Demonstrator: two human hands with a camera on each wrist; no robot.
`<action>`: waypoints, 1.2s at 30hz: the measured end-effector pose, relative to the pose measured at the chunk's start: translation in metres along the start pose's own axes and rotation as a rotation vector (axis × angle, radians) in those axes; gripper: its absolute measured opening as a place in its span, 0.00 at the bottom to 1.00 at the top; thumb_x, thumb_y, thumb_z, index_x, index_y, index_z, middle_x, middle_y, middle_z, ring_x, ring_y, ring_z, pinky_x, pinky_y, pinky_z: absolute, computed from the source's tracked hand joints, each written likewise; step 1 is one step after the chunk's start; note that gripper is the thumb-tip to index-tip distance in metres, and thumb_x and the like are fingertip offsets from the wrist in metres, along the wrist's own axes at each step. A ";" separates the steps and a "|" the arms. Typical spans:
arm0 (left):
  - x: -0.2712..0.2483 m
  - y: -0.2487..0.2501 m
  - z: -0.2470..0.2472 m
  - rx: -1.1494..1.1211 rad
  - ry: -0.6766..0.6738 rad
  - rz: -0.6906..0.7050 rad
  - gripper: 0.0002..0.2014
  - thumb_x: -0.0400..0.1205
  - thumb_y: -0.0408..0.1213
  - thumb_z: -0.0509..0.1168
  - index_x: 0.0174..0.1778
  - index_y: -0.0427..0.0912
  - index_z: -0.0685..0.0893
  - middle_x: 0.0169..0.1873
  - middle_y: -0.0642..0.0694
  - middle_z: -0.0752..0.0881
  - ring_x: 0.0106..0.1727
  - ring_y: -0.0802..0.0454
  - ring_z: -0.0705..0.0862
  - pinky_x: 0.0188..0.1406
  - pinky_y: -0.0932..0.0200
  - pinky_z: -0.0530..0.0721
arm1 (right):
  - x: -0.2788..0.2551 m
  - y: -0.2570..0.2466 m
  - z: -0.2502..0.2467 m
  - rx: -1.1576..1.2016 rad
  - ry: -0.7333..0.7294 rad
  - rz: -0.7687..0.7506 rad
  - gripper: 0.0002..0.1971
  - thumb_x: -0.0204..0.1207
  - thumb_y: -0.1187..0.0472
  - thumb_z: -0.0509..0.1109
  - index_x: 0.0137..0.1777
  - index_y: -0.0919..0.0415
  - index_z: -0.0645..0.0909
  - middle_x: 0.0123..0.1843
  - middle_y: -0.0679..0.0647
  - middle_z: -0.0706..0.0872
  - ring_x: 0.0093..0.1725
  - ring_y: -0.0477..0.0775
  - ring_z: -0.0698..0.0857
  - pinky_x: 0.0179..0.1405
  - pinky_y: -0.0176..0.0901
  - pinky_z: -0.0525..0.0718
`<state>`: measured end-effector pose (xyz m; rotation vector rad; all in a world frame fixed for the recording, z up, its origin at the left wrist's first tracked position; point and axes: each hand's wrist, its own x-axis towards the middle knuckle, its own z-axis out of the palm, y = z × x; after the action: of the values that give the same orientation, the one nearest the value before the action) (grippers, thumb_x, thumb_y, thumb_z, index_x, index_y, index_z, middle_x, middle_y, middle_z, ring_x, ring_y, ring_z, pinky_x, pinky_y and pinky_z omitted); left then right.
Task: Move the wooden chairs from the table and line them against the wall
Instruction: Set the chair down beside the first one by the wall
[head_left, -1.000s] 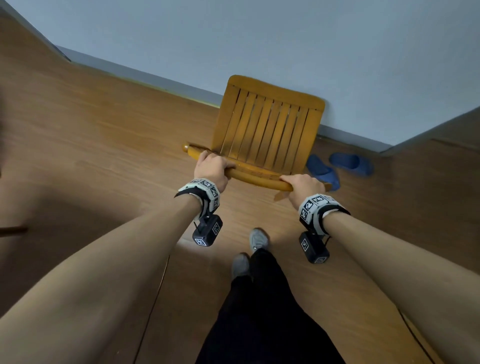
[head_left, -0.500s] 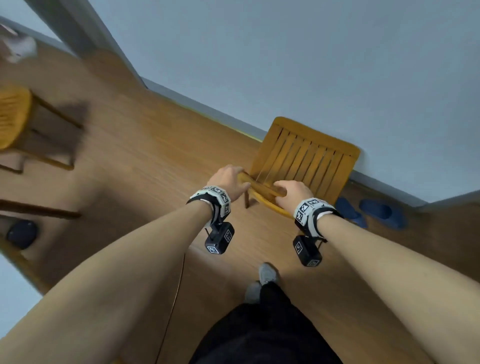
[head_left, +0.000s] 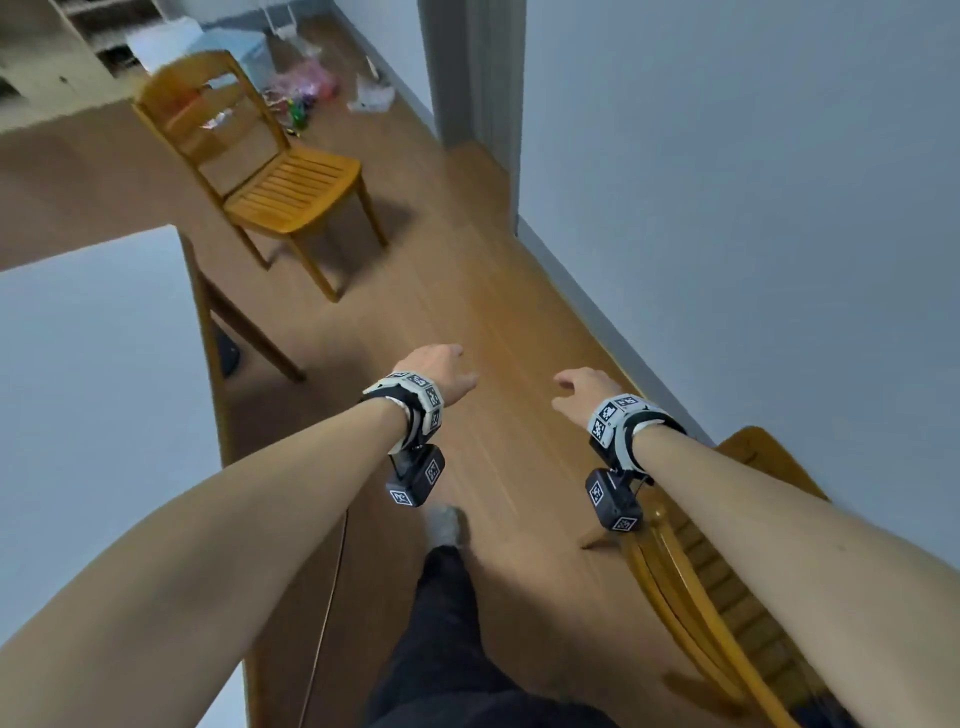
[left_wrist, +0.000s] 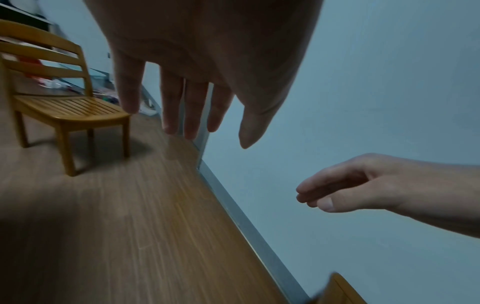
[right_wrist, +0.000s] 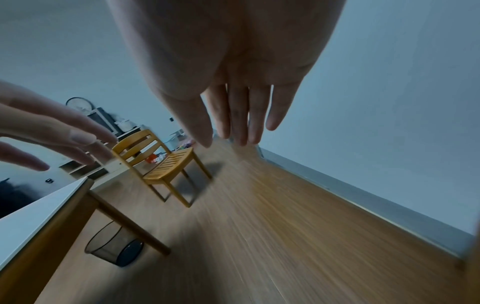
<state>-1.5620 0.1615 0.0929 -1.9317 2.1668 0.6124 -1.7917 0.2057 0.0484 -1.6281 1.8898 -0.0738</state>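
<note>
The white-topped worktop (head_left: 93, 374) fills the left, and off its far corner one slatted wooden chair (head_left: 270, 171) stands free on the floor, well apart from the wall (head_left: 727, 208), while another chair (head_left: 727, 566) sits against that wall at the person's right. The left hand (head_left: 441, 371) and right hand (head_left: 587, 389) hover empty over the floor, fingers loosely spread. Best to grip the far chair's top rail with both hands, lift rather than drag, and set it beside the placed one.

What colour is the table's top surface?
White, on a wooden frame. The table top shows best in the right wrist view.
</note>
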 end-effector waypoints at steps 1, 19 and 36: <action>0.017 -0.018 -0.010 -0.008 -0.004 -0.031 0.29 0.81 0.54 0.63 0.78 0.49 0.74 0.70 0.45 0.82 0.67 0.41 0.81 0.63 0.47 0.81 | 0.025 -0.018 -0.003 -0.016 -0.009 -0.017 0.25 0.79 0.57 0.69 0.77 0.51 0.78 0.73 0.49 0.84 0.66 0.54 0.85 0.62 0.44 0.81; 0.343 -0.232 -0.227 -0.078 -0.018 -0.161 0.28 0.82 0.53 0.62 0.77 0.47 0.74 0.68 0.43 0.82 0.66 0.41 0.81 0.60 0.49 0.82 | 0.409 -0.301 -0.088 -0.166 -0.105 -0.134 0.26 0.80 0.58 0.65 0.79 0.51 0.76 0.72 0.53 0.84 0.63 0.58 0.87 0.61 0.49 0.86; 0.689 -0.373 -0.450 -0.109 0.076 -0.310 0.25 0.83 0.52 0.61 0.75 0.46 0.76 0.64 0.43 0.83 0.61 0.41 0.83 0.51 0.51 0.83 | 0.827 -0.555 -0.217 -0.426 -0.140 -0.385 0.27 0.82 0.57 0.63 0.81 0.50 0.72 0.74 0.57 0.81 0.66 0.63 0.84 0.60 0.52 0.84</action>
<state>-1.2327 -0.6770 0.1579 -2.3200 1.8496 0.6201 -1.4424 -0.7499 0.1134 -2.2057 1.5333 0.2943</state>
